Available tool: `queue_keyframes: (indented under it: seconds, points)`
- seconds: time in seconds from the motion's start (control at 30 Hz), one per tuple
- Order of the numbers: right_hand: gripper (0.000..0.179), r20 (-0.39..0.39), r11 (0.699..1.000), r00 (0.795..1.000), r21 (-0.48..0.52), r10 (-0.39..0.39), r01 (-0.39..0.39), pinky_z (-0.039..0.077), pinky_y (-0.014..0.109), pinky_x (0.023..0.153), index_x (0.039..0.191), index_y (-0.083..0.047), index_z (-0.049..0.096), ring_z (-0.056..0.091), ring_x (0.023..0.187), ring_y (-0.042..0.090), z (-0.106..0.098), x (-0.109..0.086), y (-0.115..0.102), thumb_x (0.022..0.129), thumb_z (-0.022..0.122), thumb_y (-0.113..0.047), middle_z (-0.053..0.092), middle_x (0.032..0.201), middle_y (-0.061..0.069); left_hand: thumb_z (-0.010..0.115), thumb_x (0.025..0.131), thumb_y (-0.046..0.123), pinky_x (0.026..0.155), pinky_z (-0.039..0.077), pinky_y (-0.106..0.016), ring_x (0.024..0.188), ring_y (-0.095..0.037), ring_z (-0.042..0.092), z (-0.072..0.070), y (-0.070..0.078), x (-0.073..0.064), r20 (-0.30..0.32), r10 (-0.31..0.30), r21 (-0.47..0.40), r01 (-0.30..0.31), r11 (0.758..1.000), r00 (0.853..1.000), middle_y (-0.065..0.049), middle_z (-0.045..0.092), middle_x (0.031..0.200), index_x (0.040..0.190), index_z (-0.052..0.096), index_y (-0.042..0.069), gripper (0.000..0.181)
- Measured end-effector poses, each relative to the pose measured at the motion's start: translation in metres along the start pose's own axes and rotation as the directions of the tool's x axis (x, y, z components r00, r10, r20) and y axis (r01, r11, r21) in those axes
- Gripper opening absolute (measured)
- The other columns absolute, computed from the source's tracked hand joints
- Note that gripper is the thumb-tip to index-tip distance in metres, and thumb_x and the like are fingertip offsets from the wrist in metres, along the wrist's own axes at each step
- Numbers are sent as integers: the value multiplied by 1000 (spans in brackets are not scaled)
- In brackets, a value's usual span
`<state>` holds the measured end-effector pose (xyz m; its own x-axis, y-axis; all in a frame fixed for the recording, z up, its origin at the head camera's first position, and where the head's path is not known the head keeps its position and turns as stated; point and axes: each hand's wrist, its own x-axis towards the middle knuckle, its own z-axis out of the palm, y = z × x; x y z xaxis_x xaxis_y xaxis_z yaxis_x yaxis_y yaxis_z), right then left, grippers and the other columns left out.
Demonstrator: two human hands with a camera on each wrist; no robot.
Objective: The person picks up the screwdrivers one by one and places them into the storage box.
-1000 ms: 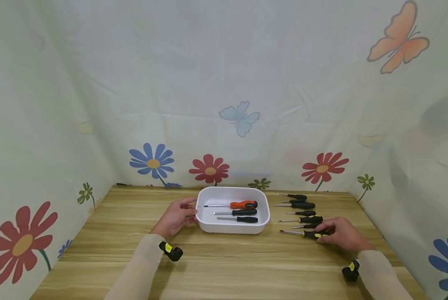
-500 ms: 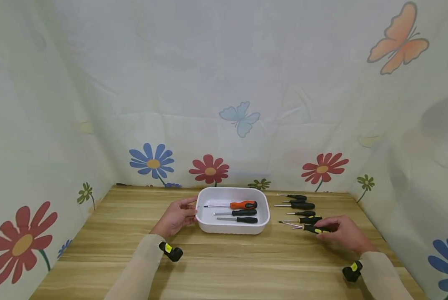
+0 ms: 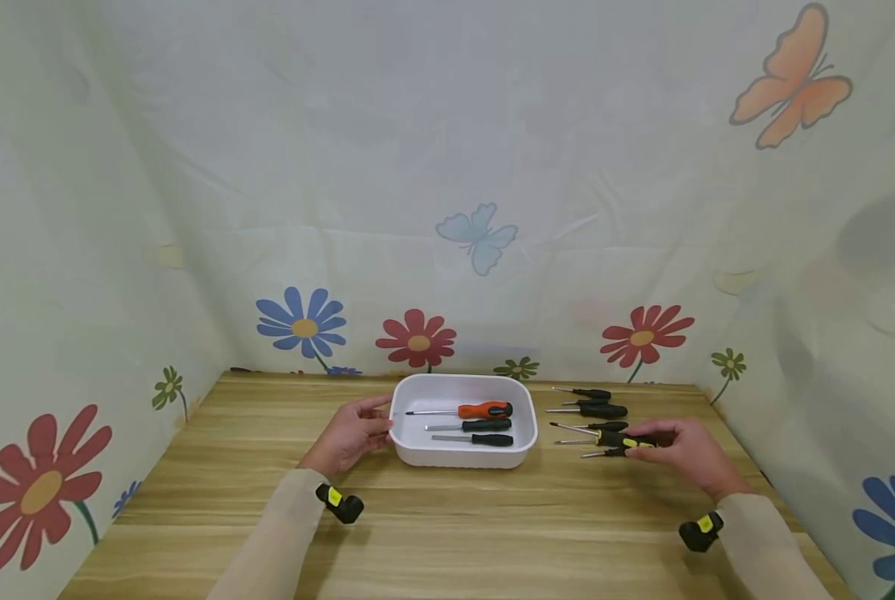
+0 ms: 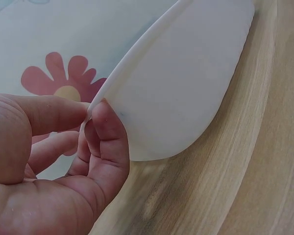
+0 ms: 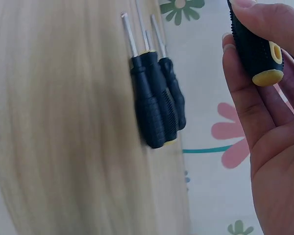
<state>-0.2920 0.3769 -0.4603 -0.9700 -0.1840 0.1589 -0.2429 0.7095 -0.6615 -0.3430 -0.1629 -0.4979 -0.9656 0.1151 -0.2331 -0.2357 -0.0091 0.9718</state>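
Screwdriver (image 5: 257, 51) — in right hand (image 3: 683, 456) | tray rim (image 3: 462, 375) — in left hand (image 3: 348, 435)

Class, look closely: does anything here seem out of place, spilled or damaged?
Nothing looks spilled or damaged: the white tray stands upright, three screwdrivers roughly parallel inside. The slanted screwdriver is held by the right hand. One oddity: a small dark thing, set apart at the back left of the table, too indistinct to identify.

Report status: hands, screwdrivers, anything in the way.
Left hand pinches white bin by the rim. Right hand grips black-and-yellow screwdriver, outside bin. Three screwdrivers inside. Loose screwdrivers lie between right hand and bin.
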Motion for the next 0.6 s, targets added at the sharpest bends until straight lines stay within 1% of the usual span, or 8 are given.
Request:
queue_keyframes:
  seconds: [0.27,0.5,0.6]
  points:
    - [33,7,998,999,44,-44,44,57,21,79,112,-23,80,67,100,2,-4,5,-13,83,85,-38,76,118,5,64,97,-3,85,61,-34,90,-25,64,-1,2,-2,4,-1,-1,1,1000,1000,-26,55,129,151,52,13,58]
    - [31,-13,995,995,32,-94,94,57,20,81,110,-23,81,66,100,-4,-4,12,-21,83,85,-37,77,114,3,64,97,-3,85,61,-35,90,-24,64,0,2,-2,-4,-3,-1,3,1000,1000,-26,56,128,150,53,13,57]
    - [31,-13,994,994,37,-106,107,57,21,81,110,-21,81,67,98,-3,-4,15,-25,83,85,-35,78,113,4,63,97,-3,85,61,-35,89,-24,64,0,2,-2,-4,-2,-1,2,1000,1000,-26,55,128,151,53,13,57]
